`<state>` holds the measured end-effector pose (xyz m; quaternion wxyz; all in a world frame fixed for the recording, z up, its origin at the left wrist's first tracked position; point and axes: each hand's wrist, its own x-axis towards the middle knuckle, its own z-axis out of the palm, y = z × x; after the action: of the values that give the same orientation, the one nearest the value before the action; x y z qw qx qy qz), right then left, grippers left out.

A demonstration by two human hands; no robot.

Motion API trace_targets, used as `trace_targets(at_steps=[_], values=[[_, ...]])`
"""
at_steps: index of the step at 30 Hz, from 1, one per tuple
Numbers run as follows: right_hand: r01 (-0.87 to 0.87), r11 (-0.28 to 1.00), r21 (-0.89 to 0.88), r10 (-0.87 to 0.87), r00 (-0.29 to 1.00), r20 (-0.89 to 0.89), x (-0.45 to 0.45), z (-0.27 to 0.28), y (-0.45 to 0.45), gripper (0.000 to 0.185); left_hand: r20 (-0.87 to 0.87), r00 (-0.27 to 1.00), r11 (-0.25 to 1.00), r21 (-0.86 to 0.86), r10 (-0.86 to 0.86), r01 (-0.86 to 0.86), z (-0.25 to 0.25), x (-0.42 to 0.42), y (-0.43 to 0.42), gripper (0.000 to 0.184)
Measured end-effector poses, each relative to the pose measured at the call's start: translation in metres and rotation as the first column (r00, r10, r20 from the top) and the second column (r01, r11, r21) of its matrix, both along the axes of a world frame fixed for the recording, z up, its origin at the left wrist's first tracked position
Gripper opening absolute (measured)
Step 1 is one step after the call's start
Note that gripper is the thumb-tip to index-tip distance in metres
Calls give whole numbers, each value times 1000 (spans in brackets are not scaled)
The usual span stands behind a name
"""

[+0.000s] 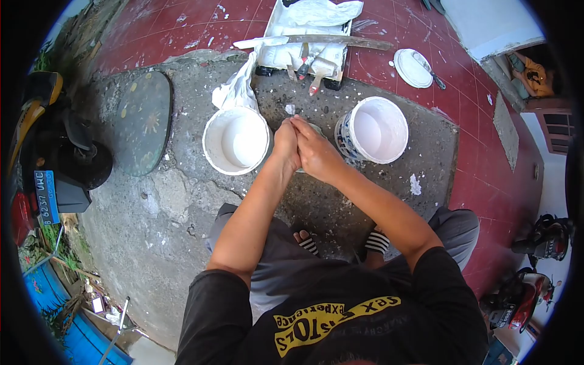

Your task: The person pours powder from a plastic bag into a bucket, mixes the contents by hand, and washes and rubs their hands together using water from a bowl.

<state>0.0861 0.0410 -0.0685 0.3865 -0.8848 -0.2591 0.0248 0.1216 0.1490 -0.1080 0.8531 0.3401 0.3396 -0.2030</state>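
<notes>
Between two white buckets, my left hand [285, 143] and my right hand [317, 151] are pressed together with the fingers closed. Whatever lies between the palms, if anything, is hidden. Just left of my hands is a bucket [210, 146] with white material in its bottom. To their right stands a second bucket [399, 143], printed on its outer side and holding a pale, whitish material. A pale greenish edge [317, 128] shows behind my right hand; most of that object is covered. A small white chunk [290, 109] lies on the concrete just beyond my fingertips.
Ahead sits a white tray [265, 59] with scrapers [314, 85], a white bag [322, 12] and a long wooden strip [365, 41] across it. A white lid [410, 70] carries a putty knife. Motorbikes [73, 152] stand left and right; a person [535, 76] is at the upper right.
</notes>
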Motion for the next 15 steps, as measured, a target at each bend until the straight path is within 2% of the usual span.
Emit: trace_targets(at_steps=[1, 2, 3, 4, 5, 6, 7, 8, 9, 10, 11, 12, 13, 15], values=[[-17, 979, 202, 22, 1000, -20, 2, 2, 1, 48, 5, 1000, 1000, 3, 7, -7, 2, 3, 1, 49], [-25, 979, 204, 28, 1000, -13, 1, 3, 3, 48, 2, 1000, 997, 80, 0, 0, 4, 6, 1, 49], [117, 879, 462, 29, 955, -297, -3, 7, 6, 48, -4, 1000, 988, 156, -9, 9, 6, 7, 0, 48], [314, 712, 628, 112, 832, -543, -5, 11, 9, 48, 40, 999, 951, 310, 9, -21, 8, 5, 0, 48], [308, 714, 629, 117, 833, -541, -4, 14, 13, 48, 43, 999, 951, 309, 15, -27, 10, 3, 2, 48], [234, 770, 594, 84, 886, -457, -4, 21, 20, 51, 104, 984, 804, 592, -143, 55, 12, 1, 2, 44], [165, 821, 546, 55, 930, -364, -4, 25, 25, 55, 112, 944, 569, 817, -311, 90, 15, -1, 1, 41], [272, 909, 314, -165, 930, -328, -9, 12, 28, 58, 67, 881, 273, 959, -468, 72, 18, -2, -1, 40], [279, 908, 313, -174, 930, -324, -4, 17, 25, 58, 71, 877, 275, 959, -475, 71, 16, -4, -3, 40], [396, 843, 364, -115, 794, -596, 6, 26, 24, 58, 158, 832, 201, 978, -532, -56, 11, -7, -5, 39], [515, 773, 370, -10, 593, -805, 16, 31, 22, 58, 234, 775, 135, 972, -588, -191, 5, -10, -5, 42], [520, 755, 400, 66, 547, -834, 24, 20, 17, 52, 280, 681, 109, 953, -677, -284, 17, -13, -3, 50], [521, 756, 397, 62, 547, -835, 37, 10, 8, 52, 282, 680, 112, 952, -677, -284, 15, -18, -9, 50], [607, 700, 375, 275, 255, -927, 57, 1, -5, 43, -3, 521, -290, 834, -854, -470, 13, -27, -25, 48]])
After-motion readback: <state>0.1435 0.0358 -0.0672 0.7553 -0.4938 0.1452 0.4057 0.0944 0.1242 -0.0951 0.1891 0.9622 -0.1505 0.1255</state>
